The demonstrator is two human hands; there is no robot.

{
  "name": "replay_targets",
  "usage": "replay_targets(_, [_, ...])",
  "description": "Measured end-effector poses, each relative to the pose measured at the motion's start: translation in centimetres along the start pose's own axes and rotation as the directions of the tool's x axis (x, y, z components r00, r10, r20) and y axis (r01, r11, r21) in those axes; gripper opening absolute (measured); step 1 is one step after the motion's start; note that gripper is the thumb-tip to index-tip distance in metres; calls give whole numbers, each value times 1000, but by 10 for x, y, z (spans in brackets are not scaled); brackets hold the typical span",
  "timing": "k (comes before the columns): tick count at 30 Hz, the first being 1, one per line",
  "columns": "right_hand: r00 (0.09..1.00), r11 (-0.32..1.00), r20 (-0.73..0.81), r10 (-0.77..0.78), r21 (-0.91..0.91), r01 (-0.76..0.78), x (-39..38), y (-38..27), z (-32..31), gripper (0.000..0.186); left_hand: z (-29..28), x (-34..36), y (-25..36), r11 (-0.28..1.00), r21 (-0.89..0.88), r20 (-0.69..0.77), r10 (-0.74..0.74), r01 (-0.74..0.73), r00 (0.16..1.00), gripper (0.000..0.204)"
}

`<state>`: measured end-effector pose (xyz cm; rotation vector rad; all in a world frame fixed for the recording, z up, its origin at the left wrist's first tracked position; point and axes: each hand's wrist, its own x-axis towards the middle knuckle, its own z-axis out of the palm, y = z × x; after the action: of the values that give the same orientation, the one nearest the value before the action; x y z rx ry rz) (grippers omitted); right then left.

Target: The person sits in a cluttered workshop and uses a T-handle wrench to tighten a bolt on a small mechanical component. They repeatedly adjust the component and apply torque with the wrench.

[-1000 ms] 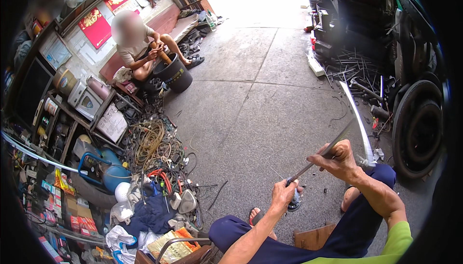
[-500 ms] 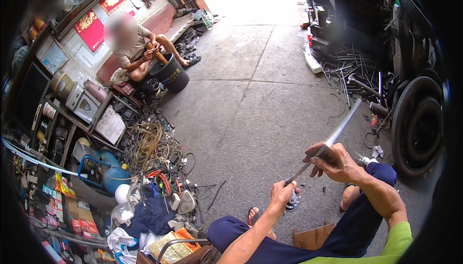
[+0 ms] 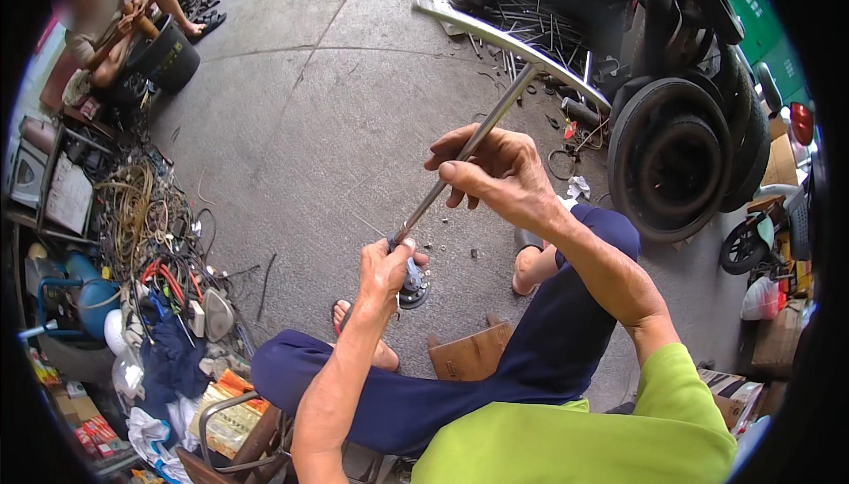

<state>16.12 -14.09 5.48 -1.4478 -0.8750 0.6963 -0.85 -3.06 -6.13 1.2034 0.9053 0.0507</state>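
A long metal rod (image 3: 486,130) slants up from my lower hand to a long silver crossbar (image 3: 478,29) at its top, forming a T. My left hand (image 3: 383,269) grips the rod's lower end at a blue-grey fitting, with a dark round piece with bright studs (image 3: 414,289) hanging just below; how they join is partly hidden by my fingers. My right hand (image 3: 495,175) is loosely curled round the middle of the rod, thumb against it and fingers somewhat spread. Beneath them a wooden board (image 3: 469,351) lies between my feet.
At upper left another person (image 3: 106,42) sits holding something over a black bucket (image 3: 168,55). Tangled hoses (image 3: 133,210) and clutter line the left side. Tyres (image 3: 663,161), loose metal rods (image 3: 539,33) and boxes (image 3: 769,342) crowd the right. My knees bound the near floor.
The crossbar has swung round and now lies crosswise at the top. My right hand has shifted along with the rod, staying on it. The view has tilted down and turned rightward.
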Motion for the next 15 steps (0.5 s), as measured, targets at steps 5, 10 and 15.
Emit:
replay_targets(5, [990,996,138,-18,86,6,2,8,-5,26,-1,-1,0,1000,0,-41,25,-25,999,22])
replay_targets(10, [989,992,99,-107,-56,113,3,9,2,20,-1,-1,4,999,-34,-64,10,-12,998,22])
replay_targets(15, [977,970,-92,-191,-168,174,3,4,11,18,1,2,1,997,75,-93,29,-22,995,23])
